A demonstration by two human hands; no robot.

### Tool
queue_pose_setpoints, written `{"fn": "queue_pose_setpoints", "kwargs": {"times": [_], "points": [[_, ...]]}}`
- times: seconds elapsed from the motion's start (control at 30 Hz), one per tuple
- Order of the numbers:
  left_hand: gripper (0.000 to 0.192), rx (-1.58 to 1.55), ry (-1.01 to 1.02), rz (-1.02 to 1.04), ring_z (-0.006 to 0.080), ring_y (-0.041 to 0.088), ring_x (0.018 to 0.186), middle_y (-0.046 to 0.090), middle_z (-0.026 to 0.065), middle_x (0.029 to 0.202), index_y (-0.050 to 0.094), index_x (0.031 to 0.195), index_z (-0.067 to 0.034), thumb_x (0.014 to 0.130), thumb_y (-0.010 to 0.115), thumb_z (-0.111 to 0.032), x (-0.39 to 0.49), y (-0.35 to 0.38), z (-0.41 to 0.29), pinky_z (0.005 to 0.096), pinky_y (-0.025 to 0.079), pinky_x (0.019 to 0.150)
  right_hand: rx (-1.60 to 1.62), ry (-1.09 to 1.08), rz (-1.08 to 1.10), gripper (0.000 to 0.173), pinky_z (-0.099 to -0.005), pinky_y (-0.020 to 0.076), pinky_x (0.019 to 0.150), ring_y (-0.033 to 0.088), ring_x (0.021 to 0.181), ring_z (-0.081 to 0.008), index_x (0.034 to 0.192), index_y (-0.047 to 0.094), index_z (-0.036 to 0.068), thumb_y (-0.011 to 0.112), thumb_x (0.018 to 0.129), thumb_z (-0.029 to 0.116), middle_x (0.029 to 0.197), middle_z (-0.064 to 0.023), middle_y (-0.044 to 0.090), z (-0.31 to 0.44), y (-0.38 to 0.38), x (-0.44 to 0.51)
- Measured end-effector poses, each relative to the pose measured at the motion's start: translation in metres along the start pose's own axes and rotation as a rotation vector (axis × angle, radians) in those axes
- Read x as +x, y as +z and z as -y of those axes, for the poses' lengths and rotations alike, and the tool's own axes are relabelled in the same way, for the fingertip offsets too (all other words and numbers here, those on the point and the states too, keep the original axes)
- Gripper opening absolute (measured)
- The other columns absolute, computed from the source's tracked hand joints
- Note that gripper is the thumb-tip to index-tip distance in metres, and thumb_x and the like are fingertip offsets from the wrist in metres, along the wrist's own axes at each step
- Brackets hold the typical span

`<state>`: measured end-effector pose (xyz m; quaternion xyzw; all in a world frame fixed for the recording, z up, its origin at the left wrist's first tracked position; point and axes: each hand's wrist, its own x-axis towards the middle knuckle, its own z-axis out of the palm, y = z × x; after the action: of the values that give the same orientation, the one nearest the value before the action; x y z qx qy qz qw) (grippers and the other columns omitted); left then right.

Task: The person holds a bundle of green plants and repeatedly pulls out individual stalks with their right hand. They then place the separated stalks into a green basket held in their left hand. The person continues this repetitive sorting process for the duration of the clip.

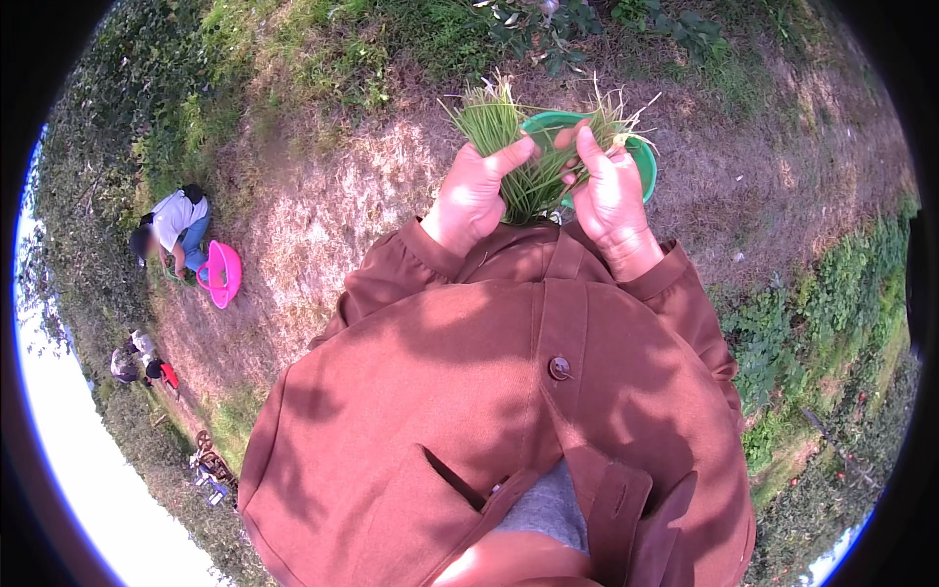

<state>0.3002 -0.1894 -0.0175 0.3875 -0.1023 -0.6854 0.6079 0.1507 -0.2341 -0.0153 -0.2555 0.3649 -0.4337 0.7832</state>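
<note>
My left hand [477,192] grips a thick bundle of long, thin green leaves [490,121], grass-like or chive-like. The bundle's tips fan out above the fist, and the rest hangs down toward my brown jacket [469,352]. In my right hand [610,187] is a smaller, looser bunch of stalks [615,121] with pale, straw-coloured ends. Its thumb is raised against the stalks. Both hands are close together in front of my waist. Just beyond and below them a green plastic basin [647,172] is partly hidden by the hands and leaves; its contents cannot be made out.
Dry mown grass [352,176] covers the ground. To the left a person [176,216] bends beside a pink basket [224,273]. Farther off are other people [132,359] and a parked wheeled vehicle [209,469]. Leafy branches [546,29] hang ahead; bushes [799,345] line the right.
</note>
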Motion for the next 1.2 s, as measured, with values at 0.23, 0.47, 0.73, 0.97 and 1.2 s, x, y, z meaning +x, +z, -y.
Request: {"fn": "queue_pose_setpoints", "kwargs": {"times": [0.23, 0.47, 0.73, 0.97, 1.2], "points": [[0.019, -0.009, -0.005, 0.08, 0.0151, 0.061, 0.083, 0.065, 0.0049, 0.091, 0.061, 0.098, -0.004, 0.08, 0.068, -0.006, -0.003, 0.005, -0.004, 0.0299, 0.051, 0.076, -0.061, -0.008, -0.036, 0.01, -0.0223, 0.0371, 0.061, 0.052, 0.075, -0.0064, 0.098, 0.057, 0.013, 0.059, 0.09, 0.019, 0.087, 0.0024, 0.061, 0.0, 0.004, 0.001], [0.019, 0.07, 0.044, 0.094, 0.0139, 0.06, 0.085, 0.065, 0.0051, 0.095, 0.06, 0.098, -0.003, 0.081, 0.067, -0.005, 0.0, 0.0, 0.001, 0.0287, 0.049, 0.078, -0.129, 0.028, 0.001, 0.015, -0.0186, 0.0376, 0.057, 0.053, 0.07, -0.0049, 0.097, 0.059, 0.01, 0.067, 0.084, 0.011, 0.084, 0.0042, 0.06, 0.001, 0.008, 0.0], [0.019, 0.092, 0.089, 0.108, 0.0216, 0.06, 0.101, 0.063, 0.0139, 0.107, 0.058, 0.099, -0.001, 0.082, 0.064, -0.003, 0.001, 0.001, 0.002, 0.0327, 0.048, 0.089, -0.254, 0.08, 0.051, 0.018, -0.0188, 0.0393, 0.058, 0.052, 0.068, -0.004, 0.096, 0.058, 0.007, 0.069, 0.081, 0.009, 0.082, 0.0037, 0.058, 0.002, 0.009, -0.001], [0.016, 0.098, 0.057, -0.004, 0.0164, 0.062, 0.088, 0.065, 0.0081, 0.096, 0.059, 0.098, 0.0, 0.081, 0.063, 0.0, 0.001, 0.004, -0.001, 0.0296, 0.049, 0.082, -0.267, 0.158, 0.042, 0.017, -0.0197, 0.0387, 0.057, 0.051, 0.068, -0.004, 0.097, 0.058, 0.008, 0.067, 0.083, 0.012, 0.08, 0.0045, 0.058, -0.001, 0.003, 0.0], [0.013, 0.1, 0.076, -0.018, 0.0158, 0.063, 0.079, 0.065, 0.0076, 0.085, 0.06, 0.095, -0.001, 0.082, 0.062, -0.001, 0.002, -0.002, -0.003, 0.0288, 0.051, 0.074, -0.303, 0.171, 0.078, 0.014, -0.0204, 0.039, 0.059, 0.053, 0.072, -0.0057, 0.098, 0.058, 0.009, 0.062, 0.087, 0.016, 0.086, 0.0012, 0.063, 0.002, 0.001, -0.001]]}}
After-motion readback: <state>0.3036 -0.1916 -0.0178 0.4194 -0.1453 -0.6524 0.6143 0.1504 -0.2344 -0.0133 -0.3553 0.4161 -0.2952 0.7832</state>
